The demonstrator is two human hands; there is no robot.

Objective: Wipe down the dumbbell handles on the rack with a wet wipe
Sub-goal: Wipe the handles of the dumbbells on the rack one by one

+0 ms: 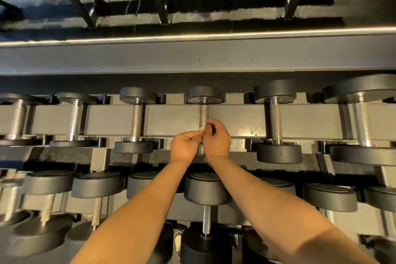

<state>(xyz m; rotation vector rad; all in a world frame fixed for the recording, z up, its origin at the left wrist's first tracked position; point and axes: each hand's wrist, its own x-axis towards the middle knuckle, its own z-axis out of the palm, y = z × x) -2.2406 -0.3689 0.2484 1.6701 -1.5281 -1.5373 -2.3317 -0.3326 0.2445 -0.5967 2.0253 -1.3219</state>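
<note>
A view from the head looks down on a dumbbell rack [171, 120] with two tiers of black-headed dumbbells lying front to back, chrome handles showing. Two bare forearms reach up the middle of the frame to the upper tier. The left hand [186, 146] and right hand [216, 138] meet, touching, over the near end of the central dumbbell handle [203, 113], hiding its lower part and most of its near head. Both hands are curled closed, fingers pinched together. A small pale scrap, probably the wet wipe [202, 128], peeks out between them just beside the handle; which hand grips it is unclear. The right hand also closes on a small dark object, too hidden to name. Neighbouring dumbbells sit untouched on either side.
</note>
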